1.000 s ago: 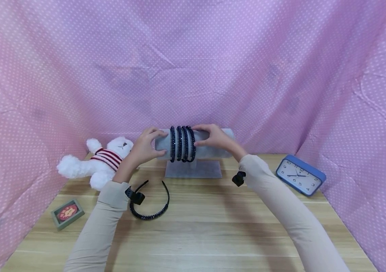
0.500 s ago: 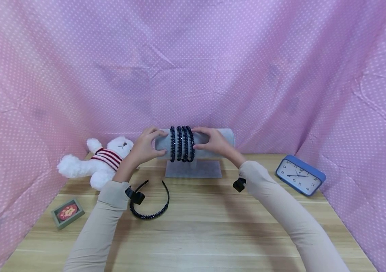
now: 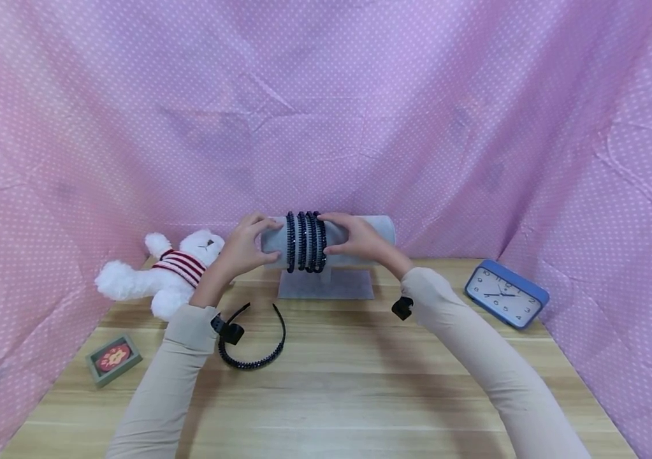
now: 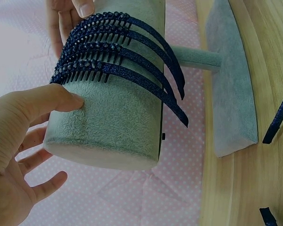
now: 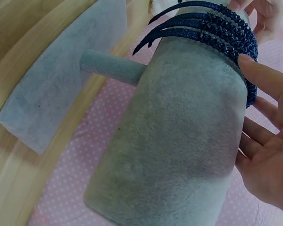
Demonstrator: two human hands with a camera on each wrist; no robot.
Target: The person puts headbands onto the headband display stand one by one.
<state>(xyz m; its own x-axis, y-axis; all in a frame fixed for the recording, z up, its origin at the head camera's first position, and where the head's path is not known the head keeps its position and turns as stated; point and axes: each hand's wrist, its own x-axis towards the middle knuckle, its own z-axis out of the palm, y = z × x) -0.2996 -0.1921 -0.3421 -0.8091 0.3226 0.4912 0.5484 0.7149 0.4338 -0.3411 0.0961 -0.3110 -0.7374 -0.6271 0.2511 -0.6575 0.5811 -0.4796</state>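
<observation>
A grey plush headband stand (image 3: 380, 228), a horizontal roll on a post and flat base, stands at the back of the table. Several dark-blue beaded headbands (image 4: 99, 47) with comb teeth sit side by side over the roll's left half. My left hand (image 3: 241, 247) holds the roll's left end, thumb on the front and fingers around the far side, beside the leftmost headband. With thumb and fingers spread over the roll, my right hand (image 3: 360, 240) grips the rightmost headband (image 5: 193, 34) at its edge. Its thumb tip lies right at the beads; the other fingers are partly hidden behind the roll.
Another dark headband (image 3: 251, 365) lies on the wooden table (image 3: 360, 395) near my left wrist. To the left are a white plush bear (image 3: 179, 271) in a striped sweater and a small green frame (image 3: 113, 360). A blue clock (image 3: 507, 294) stands right. Pink dotted cloth (image 3: 326, 115) hangs behind.
My right hand has shifted slightly left, and the rightmost headband has straightened and moved closer against its neighbour. My left hand has stayed in place.
</observation>
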